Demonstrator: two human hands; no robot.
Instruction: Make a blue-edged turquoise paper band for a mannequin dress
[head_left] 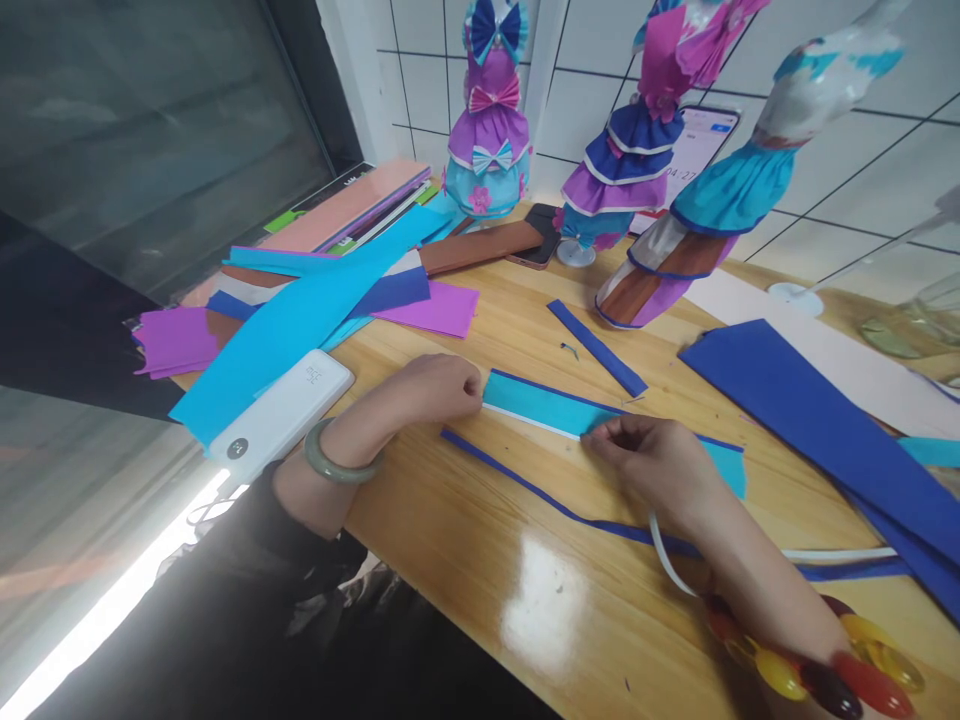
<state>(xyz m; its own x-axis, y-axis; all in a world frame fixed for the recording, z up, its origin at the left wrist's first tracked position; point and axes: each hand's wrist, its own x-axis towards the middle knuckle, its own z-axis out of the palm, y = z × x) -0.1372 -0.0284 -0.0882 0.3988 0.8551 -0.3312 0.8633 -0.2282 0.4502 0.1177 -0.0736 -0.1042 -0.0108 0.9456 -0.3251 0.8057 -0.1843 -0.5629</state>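
Note:
A turquoise strip (546,402), dark blue along its far edge, lies on the table between my hands. My left hand (439,388) is closed at its left end, fingertips curled and partly hidden. Along the strip's near edge runs a narrow white strip (517,418). My right hand (656,462) pinches that white strip against the near edge, and its loose end curls down below my palm. Closer to me lies a thin dark blue strip (525,478), passing under my right forearm. A short dark blue piece (598,347) rests beyond the turquoise strip.
Three small dress forms (491,130) in layered paper-like skirts stand by the tiled wall, with a lit phone (694,165) behind. Coloured sheets (300,310) and a white power bank (281,412) are at left. Large dark blue sheets (817,420) lie at right, near a glass jar (911,325).

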